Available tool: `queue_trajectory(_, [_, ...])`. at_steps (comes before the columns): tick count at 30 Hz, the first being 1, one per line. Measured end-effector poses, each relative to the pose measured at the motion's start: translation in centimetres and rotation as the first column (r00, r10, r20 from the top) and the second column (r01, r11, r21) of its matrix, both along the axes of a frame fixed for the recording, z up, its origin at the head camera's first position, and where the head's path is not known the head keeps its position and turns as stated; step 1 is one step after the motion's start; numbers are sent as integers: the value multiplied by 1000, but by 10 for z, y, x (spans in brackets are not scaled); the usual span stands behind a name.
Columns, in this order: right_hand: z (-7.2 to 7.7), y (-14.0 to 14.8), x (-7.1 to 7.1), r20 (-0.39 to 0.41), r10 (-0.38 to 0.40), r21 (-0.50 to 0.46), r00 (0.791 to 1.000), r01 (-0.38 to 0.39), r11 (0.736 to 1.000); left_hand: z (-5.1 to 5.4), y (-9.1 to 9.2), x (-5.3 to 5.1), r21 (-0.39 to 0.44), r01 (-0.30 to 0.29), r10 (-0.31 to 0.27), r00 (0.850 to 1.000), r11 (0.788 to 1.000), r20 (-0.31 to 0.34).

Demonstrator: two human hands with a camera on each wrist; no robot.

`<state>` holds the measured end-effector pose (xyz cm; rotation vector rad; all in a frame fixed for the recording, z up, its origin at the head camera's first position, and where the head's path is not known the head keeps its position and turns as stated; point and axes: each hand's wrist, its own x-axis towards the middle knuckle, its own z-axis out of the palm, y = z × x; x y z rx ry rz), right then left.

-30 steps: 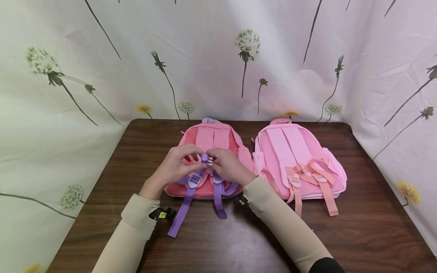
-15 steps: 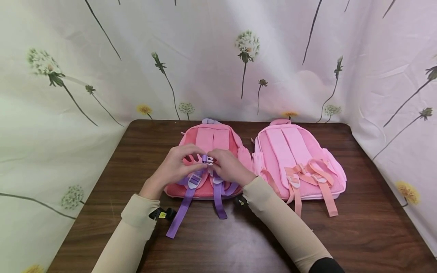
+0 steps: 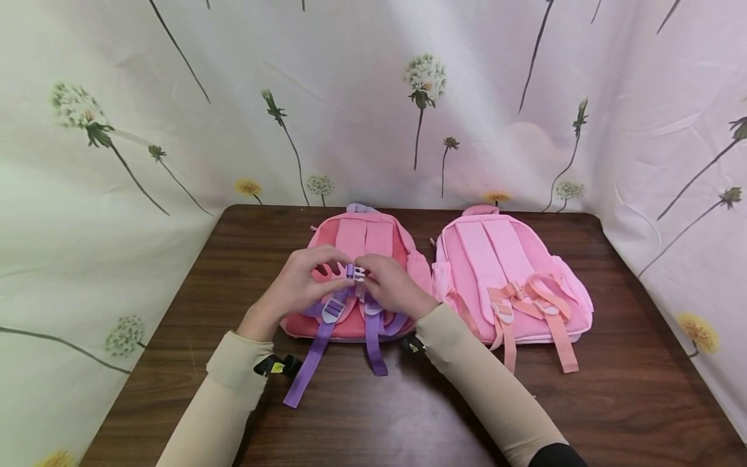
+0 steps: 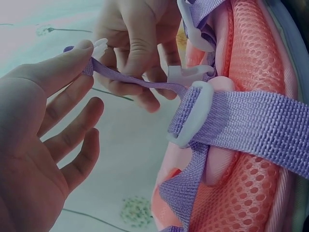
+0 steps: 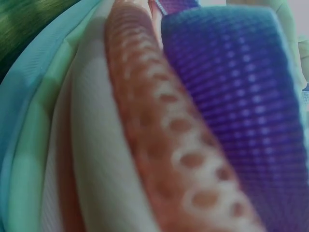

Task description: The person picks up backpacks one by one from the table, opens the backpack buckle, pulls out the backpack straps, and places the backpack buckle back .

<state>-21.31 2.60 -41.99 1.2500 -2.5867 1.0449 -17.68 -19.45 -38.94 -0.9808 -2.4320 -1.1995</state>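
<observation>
A coral-pink backpack [image 3: 379, 231] lies straps up on the table. Above it, my left hand [image 3: 300, 279] pinches the purple webbing at the base of a white side-release buckle [image 3: 358, 274], prongs pointing right. My right hand [image 3: 393, 282] is beside the prongs, its fingers curled at the purple strap [image 4: 125, 78]; its exact grip is partly hidden. In the left wrist view the strap runs from the buckle to a white strap adjuster [image 4: 198, 113]. A white buckle socket [image 4: 186, 76] hangs near the right fingers, apart from the prongs. The right wrist view shows purple webbing [image 5: 231, 87] close up.
A lighter pink backpack [image 3: 496, 246] with peach straps [image 3: 563, 340] lies to the right, beside the first one. Two purple strap tails [image 3: 309, 366] hang toward me. The dark wooden table [image 3: 408, 421] ends at a flower-print curtain [image 3: 350, 117].
Both hands stay almost in place. The white prongs, partly covered by the right fingers a second ago, now show more fully between the hands.
</observation>
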Motion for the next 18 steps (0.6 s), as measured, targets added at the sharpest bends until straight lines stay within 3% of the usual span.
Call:
queue_trajectory(8, [-1, 1, 0, 2, -5, 12, 1000, 5, 1000, 2, -1, 0, 0, -1, 1, 999, 1000, -32])
queue_trajectory(18, [-1, 1, -1, 15, -33, 63, 999, 32, 997, 7, -2, 0, -17, -13, 13, 1000, 1000, -16])
